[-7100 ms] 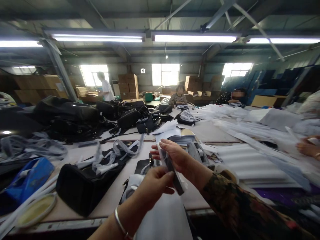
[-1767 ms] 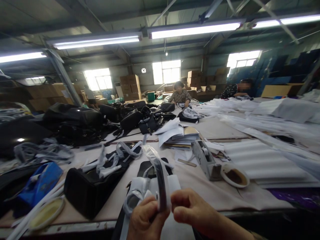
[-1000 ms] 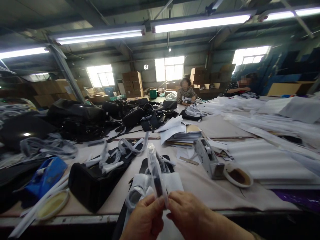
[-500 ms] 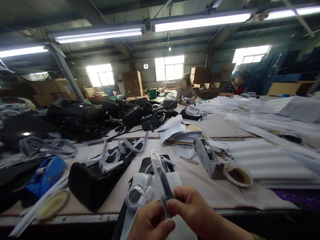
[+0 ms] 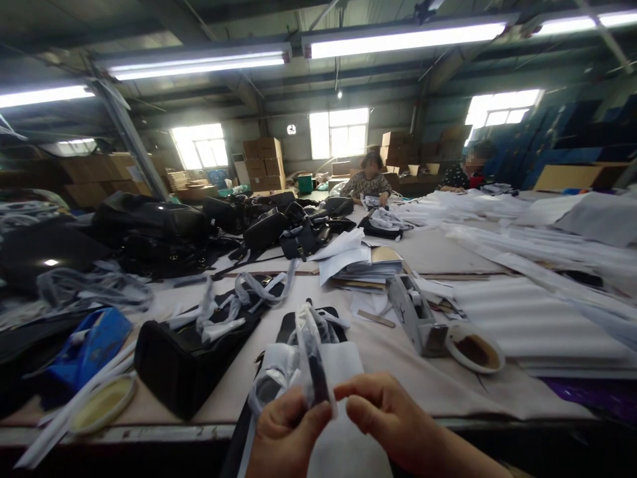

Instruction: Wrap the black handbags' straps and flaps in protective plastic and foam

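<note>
My left hand (image 5: 288,428) pinches the lower end of a dark strap (image 5: 317,372) covered in clear plastic. Just right of it is my right hand (image 5: 388,415), its thumb and forefinger apart, with the forefinger tip close to the wrapped strap and nothing visible between the fingers. Beneath both hands lies a black bag (image 5: 239,435), partly covered by white sheets (image 5: 343,431). A roll of white wrapping (image 5: 266,388) sits beside my left hand, partly hidden by it.
A black bag (image 5: 174,372) and a blue tape dispenser (image 5: 92,348) stand left. Right are a grey tape dispenser (image 5: 418,318), a round dish (image 5: 475,348) and white foam sheets (image 5: 537,318). Papers (image 5: 365,265) lie ahead. Two people (image 5: 368,182) sit across the table.
My right hand has let go of the strap and moved slightly right, its fingers parting. My left hand has closed on the strap's lower end, which has shifted left. The person across has leaned left.
</note>
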Tool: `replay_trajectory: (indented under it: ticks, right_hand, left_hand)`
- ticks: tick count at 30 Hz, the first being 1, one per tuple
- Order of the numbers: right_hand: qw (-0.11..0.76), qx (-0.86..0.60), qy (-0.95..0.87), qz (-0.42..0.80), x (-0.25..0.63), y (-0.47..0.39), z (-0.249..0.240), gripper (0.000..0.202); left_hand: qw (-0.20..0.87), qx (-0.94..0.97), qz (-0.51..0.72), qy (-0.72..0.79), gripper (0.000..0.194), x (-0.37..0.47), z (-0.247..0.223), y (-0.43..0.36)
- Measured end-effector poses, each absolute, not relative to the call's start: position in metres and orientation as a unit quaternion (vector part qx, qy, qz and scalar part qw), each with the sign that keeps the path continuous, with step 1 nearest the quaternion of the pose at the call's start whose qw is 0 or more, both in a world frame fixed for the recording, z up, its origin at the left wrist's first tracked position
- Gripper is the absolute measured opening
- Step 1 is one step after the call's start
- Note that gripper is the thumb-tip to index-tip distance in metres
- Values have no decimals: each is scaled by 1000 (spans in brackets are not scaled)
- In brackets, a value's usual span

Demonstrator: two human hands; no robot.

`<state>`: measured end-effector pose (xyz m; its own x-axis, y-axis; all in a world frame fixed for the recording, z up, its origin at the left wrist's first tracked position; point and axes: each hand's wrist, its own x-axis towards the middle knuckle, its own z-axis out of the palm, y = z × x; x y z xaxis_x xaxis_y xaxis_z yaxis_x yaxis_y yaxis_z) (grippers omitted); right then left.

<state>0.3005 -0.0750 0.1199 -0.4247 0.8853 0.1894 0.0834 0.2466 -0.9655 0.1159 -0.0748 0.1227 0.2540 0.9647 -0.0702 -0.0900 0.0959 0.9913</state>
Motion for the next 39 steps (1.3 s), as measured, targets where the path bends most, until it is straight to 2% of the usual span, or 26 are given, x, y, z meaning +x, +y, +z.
replay_trajectory:
  ticks: [2, 6, 8, 10, 13, 15, 17, 20, 23, 25, 27, 28, 30, 32, 34, 36, 39]
  right_hand:
    - [380, -336, -591, 628, 304, -73, 124, 60]
    - [376, -336, -445, 740, 298, -70, 121, 54]
    - [383, -335, -396, 765, 293, -72, 119, 47]
    - [394, -339, -399, 755, 289, -75, 120, 41]
    - [417, -371, -523, 644, 288, -79, 122, 29]
    - [407, -377, -671, 492, 289, -81, 122, 21]
    - [386, -346, -800, 302, 291, -80, 118, 21]
    - [349, -282, -889, 96, 296, -77, 111, 18]
    - [289, -271, -917, 38, 302, -75, 106, 17]
    - [282, -283, -912, 91, 306, -75, 106, 15]
    - [306, -316, -860, 260, 309, -74, 108, 9]
    - [319, -330, -803, 380, 309, -73, 109, 15]
    - [331, -344, -635, 607, 307, -70, 112, 40]
    - [346, -354, -482, 723, 300, -65, 113, 57]
    - [372, -403, -412, 728, 289, -61, 112, 59]
    - [396, -455, -418, 679, 278, -57, 110, 51]
    - [410, -481, -471, 616, 268, -56, 106, 38]
  left_hand:
    - [500, 639, 452, 371, 21, 117, 128, -77]
    - [364, 770, 425, 308, 26, 120, 121, -80]
    - [343, 775, 403, 347, 26, 118, 118, -81]
    - [377, 759, 386, 365, 25, 114, 118, -79]
    - [553, 665, 350, 359, 35, 106, 124, -74]
    - [696, 519, 330, 370, 48, 103, 127, -70]
    - [786, 366, 327, 376, 50, 103, 126, -67]
    - [829, 265, 321, 373, 46, 105, 121, -65]
    - [837, 268, 290, 380, 44, 106, 119, -65]
    - [813, 315, 286, 398, 42, 106, 120, -65]
    - [756, 390, 295, 435, 41, 106, 123, -66]
    - [718, 432, 301, 455, 40, 107, 125, -66]
    - [632, 516, 318, 484, 34, 110, 128, -69]
    - [539, 594, 343, 489, 26, 115, 126, -73]
    - [441, 658, 370, 485, 22, 120, 119, -79]
    - [361, 691, 391, 489, 18, 123, 107, -83]
    - [331, 687, 397, 511, 15, 121, 95, -84]
